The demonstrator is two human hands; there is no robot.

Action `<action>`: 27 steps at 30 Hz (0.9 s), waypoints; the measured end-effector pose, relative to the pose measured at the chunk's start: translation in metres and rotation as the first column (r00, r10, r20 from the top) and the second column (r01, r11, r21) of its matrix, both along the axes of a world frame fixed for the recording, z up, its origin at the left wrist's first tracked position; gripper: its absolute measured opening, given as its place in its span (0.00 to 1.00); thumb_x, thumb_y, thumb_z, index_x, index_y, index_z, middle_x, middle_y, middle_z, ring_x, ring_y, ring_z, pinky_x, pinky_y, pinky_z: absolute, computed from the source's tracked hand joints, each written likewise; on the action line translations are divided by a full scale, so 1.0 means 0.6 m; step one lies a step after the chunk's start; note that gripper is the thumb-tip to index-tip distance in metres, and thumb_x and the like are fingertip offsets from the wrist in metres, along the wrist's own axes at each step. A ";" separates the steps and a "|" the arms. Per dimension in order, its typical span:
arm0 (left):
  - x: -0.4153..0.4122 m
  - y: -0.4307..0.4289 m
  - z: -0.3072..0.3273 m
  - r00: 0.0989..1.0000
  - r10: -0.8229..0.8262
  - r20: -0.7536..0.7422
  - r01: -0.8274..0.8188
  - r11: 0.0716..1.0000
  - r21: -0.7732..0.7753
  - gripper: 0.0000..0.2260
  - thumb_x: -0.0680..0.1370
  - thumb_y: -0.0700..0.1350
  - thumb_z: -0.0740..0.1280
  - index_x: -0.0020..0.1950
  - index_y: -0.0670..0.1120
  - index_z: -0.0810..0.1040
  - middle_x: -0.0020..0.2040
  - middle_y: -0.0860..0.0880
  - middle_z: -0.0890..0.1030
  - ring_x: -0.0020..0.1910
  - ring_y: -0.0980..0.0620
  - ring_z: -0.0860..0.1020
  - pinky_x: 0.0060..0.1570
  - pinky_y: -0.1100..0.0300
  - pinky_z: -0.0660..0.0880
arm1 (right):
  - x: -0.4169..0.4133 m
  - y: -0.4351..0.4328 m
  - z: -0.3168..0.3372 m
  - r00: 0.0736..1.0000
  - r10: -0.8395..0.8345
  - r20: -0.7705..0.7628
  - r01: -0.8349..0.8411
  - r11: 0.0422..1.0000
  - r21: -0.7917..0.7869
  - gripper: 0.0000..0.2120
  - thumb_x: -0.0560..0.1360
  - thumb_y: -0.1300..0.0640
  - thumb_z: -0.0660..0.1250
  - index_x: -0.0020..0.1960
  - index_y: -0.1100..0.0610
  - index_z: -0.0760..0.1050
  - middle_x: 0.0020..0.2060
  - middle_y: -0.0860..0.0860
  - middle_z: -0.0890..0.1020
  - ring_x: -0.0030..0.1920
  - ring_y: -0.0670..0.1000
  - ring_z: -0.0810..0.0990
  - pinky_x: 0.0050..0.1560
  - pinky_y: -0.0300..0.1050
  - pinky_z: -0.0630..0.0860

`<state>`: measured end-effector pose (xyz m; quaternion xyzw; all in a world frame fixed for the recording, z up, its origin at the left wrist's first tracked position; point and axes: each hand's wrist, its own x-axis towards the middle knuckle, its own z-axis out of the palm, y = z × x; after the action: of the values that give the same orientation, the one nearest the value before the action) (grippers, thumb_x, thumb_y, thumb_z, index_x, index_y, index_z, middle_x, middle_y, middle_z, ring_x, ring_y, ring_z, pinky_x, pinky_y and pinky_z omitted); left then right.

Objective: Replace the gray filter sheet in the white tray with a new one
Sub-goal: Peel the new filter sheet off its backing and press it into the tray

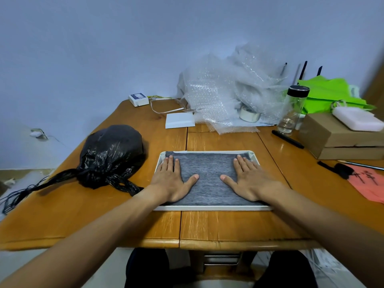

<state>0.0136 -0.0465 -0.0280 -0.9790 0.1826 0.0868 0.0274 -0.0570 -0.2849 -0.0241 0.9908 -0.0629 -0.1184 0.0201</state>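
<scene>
A white tray lies on the wooden table in front of me, with short white posts at its two far corners. A gray filter sheet fills it from rim to rim. My left hand lies flat, palm down, on the sheet's left half, fingers spread toward the far left post. My right hand lies flat on the right half in the same way, fingertips near the far right post. Neither hand grips anything.
A tied black plastic bag sits left of the tray. Bubble wrap, a tape roll and a white box lie behind. A glass bottle, black pen, cardboard boxes and red paper are to the right.
</scene>
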 end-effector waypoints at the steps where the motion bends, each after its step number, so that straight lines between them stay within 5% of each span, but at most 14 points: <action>1: -0.001 0.000 0.001 1.000 0.003 0.008 -0.003 1.000 0.029 0.49 0.74 0.76 0.37 0.82 0.40 0.40 0.83 0.41 0.41 0.82 0.44 0.41 0.79 0.51 0.40 | -0.001 -0.001 0.001 1.000 -0.008 0.005 0.008 1.000 -0.025 0.46 0.75 0.26 0.33 0.82 0.58 0.36 0.82 0.54 0.39 0.81 0.52 0.39 0.80 0.51 0.38; 10: 0.007 0.016 0.010 0.985 -0.089 0.148 0.066 0.986 0.153 0.52 0.73 0.76 0.34 0.81 0.36 0.52 0.82 0.38 0.55 0.82 0.43 0.47 0.79 0.46 0.42 | -0.009 -0.011 0.002 0.998 -0.007 0.059 0.008 1.000 -0.020 0.46 0.76 0.26 0.34 0.82 0.57 0.40 0.82 0.53 0.44 0.82 0.50 0.40 0.79 0.51 0.35; 13: 0.004 0.016 0.029 0.974 -0.125 0.189 0.112 0.991 0.076 0.47 0.76 0.74 0.42 0.80 0.39 0.59 0.80 0.40 0.62 0.81 0.42 0.55 0.79 0.45 0.48 | -0.009 -0.011 0.013 0.994 0.004 0.105 -0.010 0.998 0.061 0.44 0.78 0.28 0.41 0.83 0.57 0.48 0.82 0.54 0.51 0.82 0.52 0.47 0.80 0.52 0.41; 15: -0.002 0.010 0.043 0.964 -0.164 0.211 0.193 0.974 -0.122 0.35 0.79 0.68 0.55 0.77 0.44 0.65 0.76 0.44 0.69 0.76 0.44 0.65 0.77 0.47 0.59 | -0.007 -0.005 0.021 0.971 0.048 0.236 -0.080 0.989 0.127 0.38 0.80 0.32 0.52 0.80 0.57 0.58 0.79 0.54 0.63 0.79 0.54 0.59 0.79 0.51 0.52; 16: -0.007 0.004 0.053 0.977 -0.153 0.150 0.193 0.932 -0.308 0.30 0.80 0.64 0.60 0.75 0.47 0.67 0.73 0.46 0.73 0.71 0.46 0.71 0.73 0.47 0.66 | -0.006 0.002 0.027 0.953 0.054 0.297 -0.112 0.977 0.180 0.33 0.80 0.36 0.57 0.77 0.57 0.65 0.74 0.54 0.70 0.74 0.54 0.66 0.76 0.49 0.60; 18: -0.024 -0.008 0.074 0.965 -0.151 -0.217 -0.044 0.719 -0.694 0.20 0.80 0.56 0.66 0.66 0.46 0.73 0.60 0.46 0.81 0.56 0.47 0.81 0.59 0.46 0.78 | -0.001 0.024 0.042 0.952 -0.039 0.302 -0.112 0.878 0.466 0.20 0.81 0.44 0.63 0.65 0.56 0.77 0.59 0.52 0.82 0.60 0.52 0.79 0.61 0.46 0.73; 20: -0.039 -0.017 0.085 0.818 -0.291 -0.496 -0.282 0.549 -0.787 0.13 0.82 0.51 0.66 0.57 0.41 0.77 0.46 0.42 0.84 0.40 0.44 0.83 0.42 0.49 0.80 | 0.002 0.048 0.052 0.985 -0.117 0.127 -0.028 0.616 0.787 0.13 0.82 0.51 0.62 0.51 0.59 0.81 0.42 0.54 0.86 0.42 0.52 0.83 0.41 0.45 0.76; 23: -0.046 -0.013 0.078 0.706 -0.361 -0.610 -0.303 0.625 -0.720 0.13 0.83 0.50 0.64 0.49 0.41 0.79 0.41 0.39 0.84 0.33 0.45 0.82 0.34 0.57 0.79 | 0.000 0.067 0.055 0.996 -0.078 -0.046 0.076 0.437 0.896 0.16 0.83 0.55 0.59 0.46 0.63 0.80 0.32 0.59 0.84 0.26 0.52 0.78 0.27 0.43 0.73; 27: -0.043 -0.004 0.057 0.691 -0.349 -0.633 -0.307 0.651 -0.694 0.12 0.84 0.47 0.63 0.54 0.38 0.79 0.43 0.40 0.84 0.36 0.47 0.83 0.36 0.61 0.79 | -0.009 0.077 0.050 0.977 0.027 -0.209 0.174 0.461 0.870 0.19 0.83 0.53 0.60 0.49 0.67 0.82 0.36 0.61 0.86 0.33 0.57 0.83 0.34 0.43 0.81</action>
<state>-0.0121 -0.0487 0.0059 -0.7770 0.2093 0.3791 -0.4569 -0.0626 -0.2385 0.0059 0.8376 -0.0330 -0.2300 -0.4944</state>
